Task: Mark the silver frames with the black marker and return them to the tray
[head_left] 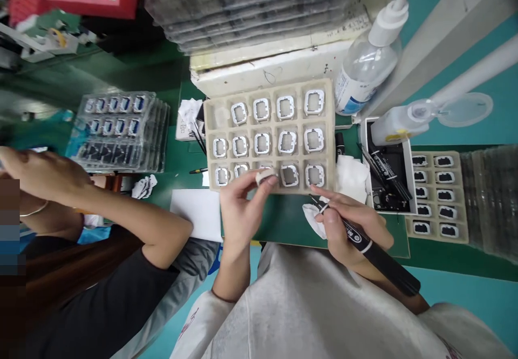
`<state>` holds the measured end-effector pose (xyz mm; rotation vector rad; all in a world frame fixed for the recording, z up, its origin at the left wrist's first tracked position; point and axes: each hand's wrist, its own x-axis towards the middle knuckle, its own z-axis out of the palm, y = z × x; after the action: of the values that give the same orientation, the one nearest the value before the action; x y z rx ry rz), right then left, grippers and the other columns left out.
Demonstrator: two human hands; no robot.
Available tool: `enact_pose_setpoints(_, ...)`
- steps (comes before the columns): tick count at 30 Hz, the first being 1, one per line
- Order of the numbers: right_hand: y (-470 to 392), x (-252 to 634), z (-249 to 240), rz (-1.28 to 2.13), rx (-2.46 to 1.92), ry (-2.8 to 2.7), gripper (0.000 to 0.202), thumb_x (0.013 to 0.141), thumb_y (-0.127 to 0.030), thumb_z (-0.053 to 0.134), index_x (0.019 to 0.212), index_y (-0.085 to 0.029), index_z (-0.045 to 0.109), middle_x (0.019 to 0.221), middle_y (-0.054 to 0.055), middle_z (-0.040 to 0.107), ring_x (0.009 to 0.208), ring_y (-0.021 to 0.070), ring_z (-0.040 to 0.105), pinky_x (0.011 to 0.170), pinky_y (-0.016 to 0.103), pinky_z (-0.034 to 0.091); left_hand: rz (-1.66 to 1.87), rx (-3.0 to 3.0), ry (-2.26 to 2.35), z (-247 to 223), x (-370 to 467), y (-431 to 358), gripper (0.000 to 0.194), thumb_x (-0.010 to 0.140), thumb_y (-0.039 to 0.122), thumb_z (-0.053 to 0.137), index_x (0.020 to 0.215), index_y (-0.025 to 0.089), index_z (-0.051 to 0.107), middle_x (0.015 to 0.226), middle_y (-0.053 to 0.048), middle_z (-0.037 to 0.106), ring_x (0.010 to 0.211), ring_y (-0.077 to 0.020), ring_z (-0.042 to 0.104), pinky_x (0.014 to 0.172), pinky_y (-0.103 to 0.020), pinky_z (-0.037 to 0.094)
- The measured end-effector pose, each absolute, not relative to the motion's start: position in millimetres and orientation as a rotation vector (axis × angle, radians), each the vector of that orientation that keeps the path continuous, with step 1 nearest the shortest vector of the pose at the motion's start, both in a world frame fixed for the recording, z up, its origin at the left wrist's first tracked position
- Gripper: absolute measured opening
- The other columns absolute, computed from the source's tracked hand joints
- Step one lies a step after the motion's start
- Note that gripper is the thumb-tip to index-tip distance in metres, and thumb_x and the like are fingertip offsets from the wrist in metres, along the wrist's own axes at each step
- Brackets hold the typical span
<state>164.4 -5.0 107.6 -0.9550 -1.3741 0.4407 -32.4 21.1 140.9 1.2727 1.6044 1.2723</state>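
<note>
Green bench (291, 221), beige tray (329, 132), right hand (348, 224) gripping black marker (372, 248), lettering unreadable

Your left hand (238, 208) pinches a small white square frame piece (265, 176) between thumb and fingertips, holding it just over the front row of the beige moulded tray (210, 132). That tray lies flat on the green tabletop, its three rows of square pockets nearly all filled with similar white frames. Your right hand (348, 224) grips a black marker pen with a white band (364, 243), slanted, its tip pointing toward the tray's near edge, above a crumpled white cloth (313, 221).
</note>
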Motion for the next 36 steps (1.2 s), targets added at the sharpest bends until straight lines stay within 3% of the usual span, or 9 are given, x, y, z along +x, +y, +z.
enact_pose_setpoints(4, -7.3, 167.9, 100.8, 0.503, -0.969, -1.379, 0.013, 0.105, -0.013, 0.08, 0.108, -0.025, 0.081, 0.085, 0.001, 0.084, 0.099, 0.0309, 0.091, 0.082, 0.038, 0.082, 1.409, 1.321, 1.71, 157.4, -49.4, 35.4, 0.011, 0.094, 0.035, 0.097, 0.091, 0.025, 0.093, 0.083, -0.001, 0.085, 0.077, -0.0178, 0.076, 0.071, -0.026, 0.061)
enact_pose_setpoints(7, -8.3, 170.7, 100.9, 0.556, -0.971, -1.403, 0.011, 0.107, -0.016, 0.08, 0.1, -0.024, 0.083, 0.1, 0.005, 0.088, 0.101, 0.0283, 0.091, 0.086, 0.034, 0.081, 1.463, 1.382, 1.677, 164.2, -42.9, 33.9, 0.005, 0.095, 0.03, 0.096, 0.095, 0.026, 0.093, 0.088, -0.001, 0.087, 0.08, -0.0181, 0.078, 0.073, -0.027, 0.062)
enact_pose_setpoints(10, -7.8, 174.8, 106.3, 0.57, -1.008, -1.419, 0.025, 0.112, -0.021, 0.074, 0.088, -0.025, 0.082, 0.112, 0.008, 0.09, 0.097, 0.0255, 0.091, 0.09, 0.034, 0.08, 1.465, 1.431, 1.64, 165.7, -32.7, 28.9, 0.002, 0.097, 0.028, 0.093, 0.096, 0.027, 0.093, 0.091, -0.001, 0.087, 0.08, -0.0177, 0.077, 0.072, -0.027, 0.062)
enact_pose_setpoints(25, -7.4, 188.5, 121.0, 0.695, -1.09, -1.603, 0.026, 0.112, -0.018, 0.071, 0.089, -0.024, 0.082, 0.112, 0.011, 0.089, 0.104, 0.0286, 0.091, 0.087, 0.035, 0.08, 1.414, 1.803, 1.774, 171.3, -27.4, 23.9, 0.006, 0.102, 0.024, 0.085, 0.098, 0.027, 0.088, 0.091, -0.001, 0.085, 0.074, -0.0176, 0.069, 0.073, -0.03, 0.056)
enact_pose_setpoints(30, -11.3, 177.1, 107.7, 0.583, -1.026, -1.404, 0.012, 0.105, -0.012, 0.078, 0.105, -0.024, 0.08, 0.105, 0.006, 0.089, 0.099, 0.0313, 0.091, 0.086, 0.041, 0.081, 1.266, 1.827, 2.011, 164.4, -66.2, 82.3, 0.014, 0.098, 0.034, 0.084, 0.088, 0.024, 0.081, 0.079, -0.001, 0.078, 0.072, -0.0203, 0.069, 0.075, -0.033, 0.054)
enact_pose_setpoints(32, -12.2, 173.5, 101.0, 0.523, -1.007, -1.364, 0.015, 0.103, -0.011, 0.081, 0.11, -0.025, 0.08, 0.104, 0.005, 0.089, 0.097, 0.0321, 0.091, 0.086, 0.044, 0.081, 1.132, 1.73, 2.211, 161.5, -89.4, 121.0, 0.015, 0.089, 0.032, 0.088, 0.096, 0.023, 0.079, 0.087, -0.003, 0.08, 0.077, -0.0233, 0.072, 0.083, -0.036, 0.057)
enact_pose_setpoints(34, -12.8, 171.9, 96.5, 0.511, -1.011, -1.38, 0.017, 0.102, -0.011, 0.082, 0.113, -0.025, 0.079, 0.105, 0.005, 0.089, 0.096, 0.0323, 0.091, 0.086, 0.044, 0.081, 0.991, 1.692, 2.363, 159.7, -108.4, 155.1, 0.026, 0.083, 0.026, 0.089, 0.105, 0.024, 0.074, 0.099, -0.004, 0.081, 0.082, -0.0234, 0.073, 0.091, -0.037, 0.058)
enact_pose_setpoints(36, -13.1, 171.6, 94.9, 0.515, -1.02, -1.378, 0.02, 0.102, -0.011, 0.082, 0.116, -0.025, 0.079, 0.105, 0.005, 0.089, 0.095, 0.0329, 0.091, 0.087, 0.045, 0.082, 0.888, 1.68, 2.42, 158.8, -119.4, 176.5, 0.031, 0.081, 0.024, 0.09, 0.105, 0.025, 0.07, 0.095, -0.003, 0.078, 0.084, -0.0244, 0.072, 0.091, -0.038, 0.057)
